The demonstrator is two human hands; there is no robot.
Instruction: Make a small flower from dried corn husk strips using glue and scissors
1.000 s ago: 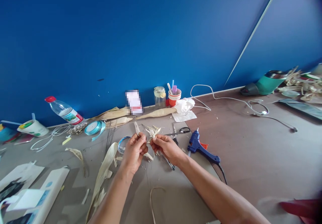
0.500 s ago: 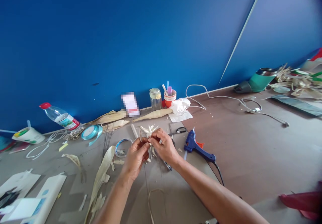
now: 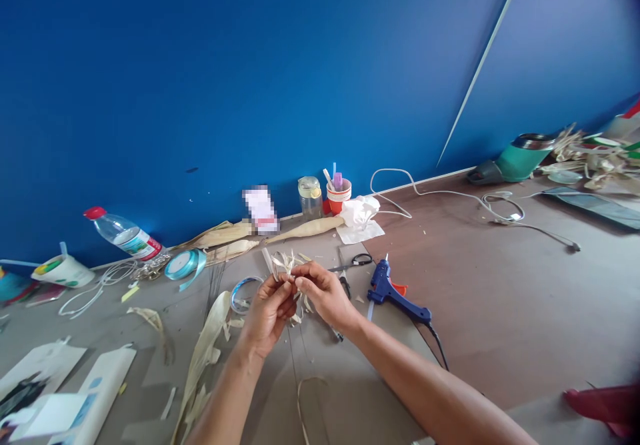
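Observation:
A small flower-like bundle of pale dried husk strips [image 3: 285, 261] sticks up between my fingertips, its base hidden by them. My left hand [image 3: 271, 310] pinches it from the left, thumb against bent fingers. From the right, my right hand [image 3: 324, 292] closes thumb and fingers on the same bundle, the two hands touching or nearly so. Under and behind them lie husk scraps [image 3: 296, 318], a roll of tape [image 3: 243, 293] and black-handled scissors [image 3: 361, 260]. Right of my right hand rests a blue glue gun [image 3: 395, 292] with an orange trigger.
Long dried corn husks [image 3: 210, 332] lie to the left and along the wall. A water bottle [image 3: 127, 235], a blue ribbon spool [image 3: 183, 265], a clear jar [image 3: 310, 197] and stacked paper cups [image 3: 339, 195] stand at the back. A white cable [image 3: 440, 193] and green flask [image 3: 523, 158] are right.
Both hands still grip the bundle. Its strips have turned and now point more upright and to the left. The whole view has shifted slightly.

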